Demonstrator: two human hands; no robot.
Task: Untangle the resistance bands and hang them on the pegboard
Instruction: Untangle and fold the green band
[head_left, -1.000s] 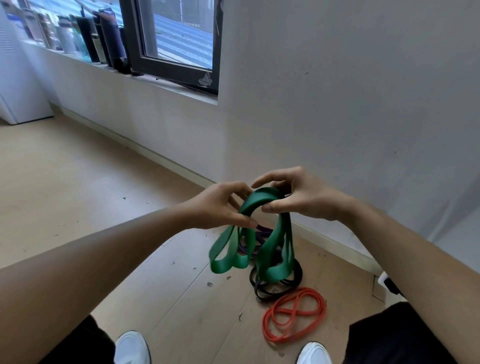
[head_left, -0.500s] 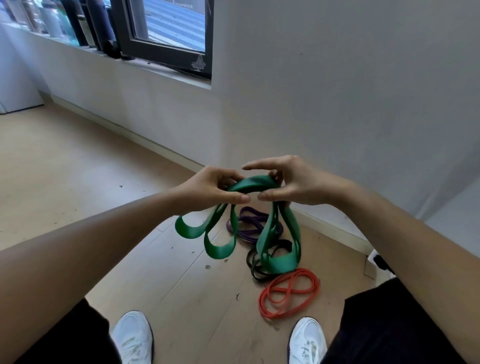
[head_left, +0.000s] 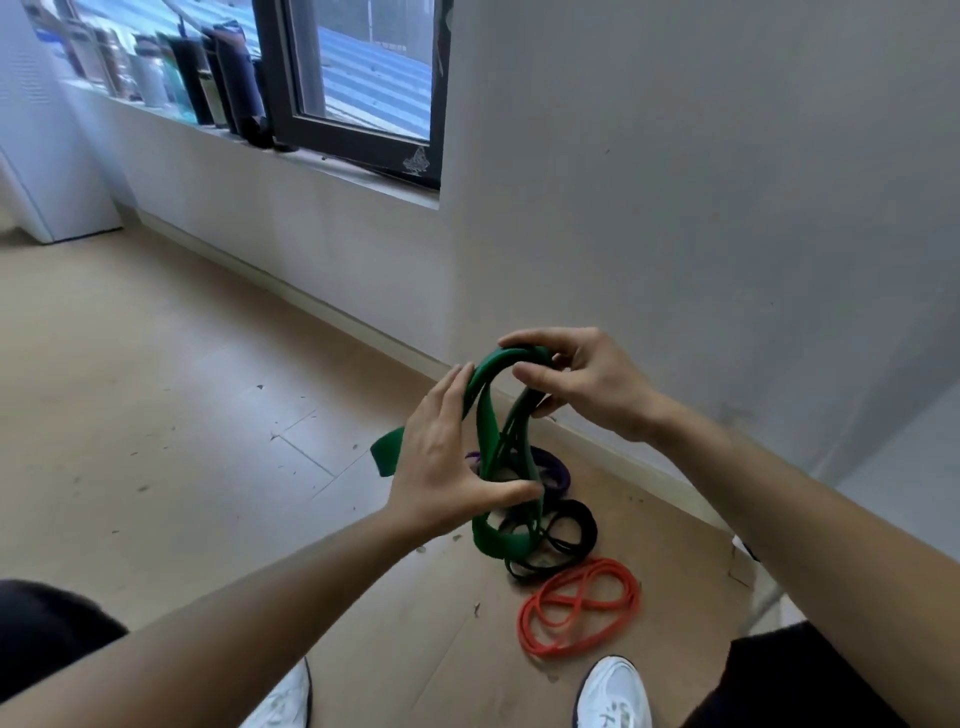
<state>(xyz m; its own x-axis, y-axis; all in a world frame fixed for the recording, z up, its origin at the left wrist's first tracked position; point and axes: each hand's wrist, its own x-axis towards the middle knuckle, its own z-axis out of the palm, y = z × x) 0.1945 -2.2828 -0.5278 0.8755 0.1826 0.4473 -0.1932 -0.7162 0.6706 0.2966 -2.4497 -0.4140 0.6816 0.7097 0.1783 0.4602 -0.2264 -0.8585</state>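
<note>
A wide green resistance band (head_left: 497, 541) hangs twisted in several loops between my hands, above the floor. My right hand (head_left: 587, 384) pinches the top arch of the band between thumb and fingers. My left hand (head_left: 441, 457) is spread flat against the band, its straight fingers touching the arch and its thumb lying across the lower strands. One green loop sticks out to the left from behind my left palm. On the floor beneath lie a purple band (head_left: 560, 470), a black band (head_left: 581, 526) and a red band (head_left: 577, 605). No pegboard is in view.
A white wall (head_left: 675, 208) with a baseboard stands just beyond the bands. A dark-framed window (head_left: 358, 78) with several bottles (head_left: 208, 78) on its sill is at the upper left. My white shoes (head_left: 613, 696) stand by the red band. A white cabinet (head_left: 47, 156) is far left.
My left hand has let go of its pinch at the top, spread out and dropped lower against the loops. The dangling green loops have gathered closer together. The view tilted slightly.
</note>
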